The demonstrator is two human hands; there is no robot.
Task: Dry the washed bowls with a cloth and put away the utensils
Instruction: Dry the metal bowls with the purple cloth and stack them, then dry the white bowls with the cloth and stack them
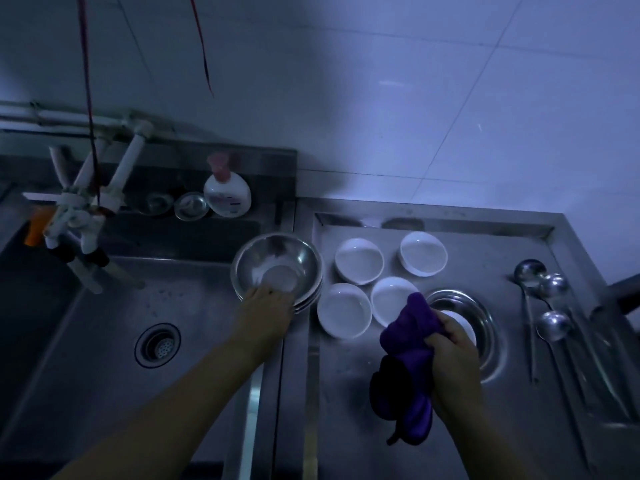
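Bowls: four white bowls (382, 280), round, smooth and glossy, mouths up, clustered on the steel counter (346, 393). Steel bowls (277, 268), a nested stack of shiny round basins, mouths up, sit at 9 o'clock of the white cluster on the sink (104, 323) edge. Left hand (265, 313) grips the stack's near rim at 6 o'clock, fingertips over the lip, thumb hidden. Cloth (408, 344), purple, soft and crumpled, long axis running 12 to 6 o'clock, is bunched in the right hand (450, 351), fingers closed round it; its lower end hangs below the fist. Behind the fist, a white bowl in a steel dish (481, 323). Ladles (543, 306), three, polished steel, lie at 3 o'clock, round heads towards 12, handles towards 6. Soap bottle (227, 192), white plastic, stands upright behind the sink.
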